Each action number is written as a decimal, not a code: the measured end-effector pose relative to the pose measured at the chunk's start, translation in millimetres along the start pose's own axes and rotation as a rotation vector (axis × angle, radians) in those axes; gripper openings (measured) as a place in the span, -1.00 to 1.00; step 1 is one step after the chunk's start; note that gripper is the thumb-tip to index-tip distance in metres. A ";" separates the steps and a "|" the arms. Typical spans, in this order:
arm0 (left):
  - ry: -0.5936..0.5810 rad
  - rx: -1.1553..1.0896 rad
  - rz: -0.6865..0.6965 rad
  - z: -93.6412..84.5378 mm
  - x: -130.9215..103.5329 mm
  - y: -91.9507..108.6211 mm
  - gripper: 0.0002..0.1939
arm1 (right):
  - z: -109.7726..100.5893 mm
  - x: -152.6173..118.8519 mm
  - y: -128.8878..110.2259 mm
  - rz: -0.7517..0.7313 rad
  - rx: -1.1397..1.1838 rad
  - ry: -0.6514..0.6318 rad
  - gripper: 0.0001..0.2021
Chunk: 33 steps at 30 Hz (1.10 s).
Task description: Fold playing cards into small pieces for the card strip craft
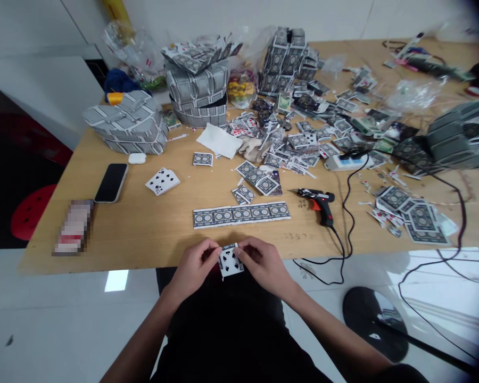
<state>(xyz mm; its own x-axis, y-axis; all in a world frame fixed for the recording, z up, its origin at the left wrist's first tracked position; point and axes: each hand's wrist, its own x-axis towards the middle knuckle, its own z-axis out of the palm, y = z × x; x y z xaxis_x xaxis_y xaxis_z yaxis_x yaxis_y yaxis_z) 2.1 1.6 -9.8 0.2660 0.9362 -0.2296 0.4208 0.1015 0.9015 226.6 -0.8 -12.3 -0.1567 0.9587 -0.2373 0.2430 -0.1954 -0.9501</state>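
Observation:
A playing card [230, 262] with black spades is held between both hands at the table's front edge, its top edge showing a patterned strip. My left hand [199, 264] pinches its left side, and my right hand [262, 261] pinches its right side. Just beyond them lies a long strip of joined cards [241, 214], patterned backs up. Behind the strip are some loose patterned cards [243, 193] and an overlapping group [257, 177]. A small folded card piece [203, 159] lies farther back. To the left rests a stack of cards [162, 181], spades face up.
On the wooden table [143, 234], a glue gun [319, 204] lies right of the strip, its cable hanging over the front edge. A phone [111, 183] is at left. Woven card bags [130, 122] and a power strip [347, 161] stand farther back, near heaped card scraps.

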 end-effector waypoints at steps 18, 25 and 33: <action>0.141 0.401 0.231 6.2 19.9 -10.8 -0.84 | 7.1 15.9 15.5 -0.264 -0.571 0.107 -0.92; 0.242 0.459 0.367 7.1 8.7 -16.7 -0.87 | 9.7 13.1 28.6 -0.484 -0.672 0.079 -0.79; 0.214 0.543 0.543 7.6 -13.1 -30.9 -0.78 | 8.3 14.5 34.8 -0.685 -0.633 0.041 -0.67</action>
<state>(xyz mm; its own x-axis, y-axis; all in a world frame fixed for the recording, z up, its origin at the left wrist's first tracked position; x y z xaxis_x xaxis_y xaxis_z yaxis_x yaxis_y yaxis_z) -7.8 -16.4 -37.4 0.4060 0.8576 0.3156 0.6587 -0.5140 0.5495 224.8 4.6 -50.4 -0.4283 0.8320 0.3528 0.5884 0.5530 -0.5899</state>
